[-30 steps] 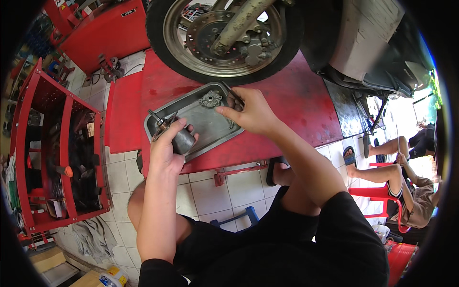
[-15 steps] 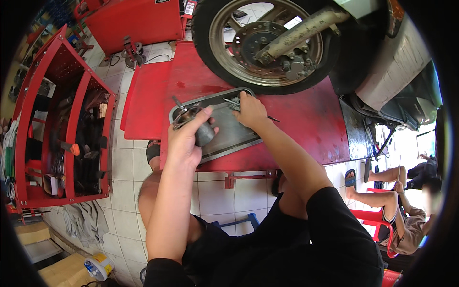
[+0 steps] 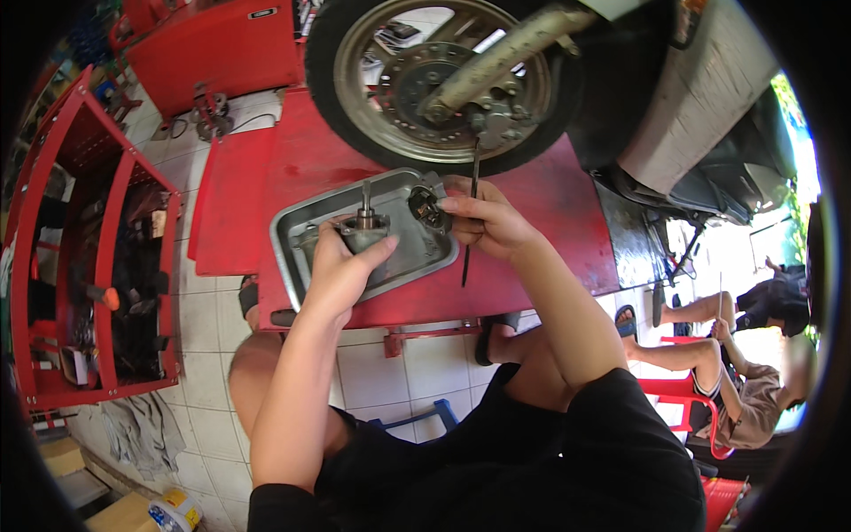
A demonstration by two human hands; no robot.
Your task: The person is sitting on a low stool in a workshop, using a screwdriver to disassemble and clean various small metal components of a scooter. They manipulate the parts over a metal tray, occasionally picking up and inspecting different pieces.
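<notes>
My left hand (image 3: pixel 341 270) is wrapped round a grey metal motor body (image 3: pixel 359 232), its thin shaft pointing up. It is held over the left part of a shallow metal tray (image 3: pixel 409 259). In my right hand (image 3: pixel 489 217), thumb and fingers pinch a round, dark end cover (image 3: pixel 427 207) with brass-coloured bits inside it. The cover is tilted toward me, over the tray's right end. A thin dark rod (image 3: pixel 467 257) also sits between the fingers of that hand, nearly upright; its kind I cannot make out. A small gap separates cover and motor body.
The tray lies on a red platform (image 3: pixel 541 235). Just beyond stands a motorcycle's front wheel (image 3: pixel 335 111) with a brake disc. A red tool rack (image 3: pixel 111 208) is at the left, a blue stool (image 3: pixel 436 417) below me. At the right, another person (image 3: pixel 749 390) sits on a red chair.
My right hand has risen from the tray with the end cover, and the rod has swung upright. My left hand has turned the motor body so its shaft points up. The whole view has shifted.
</notes>
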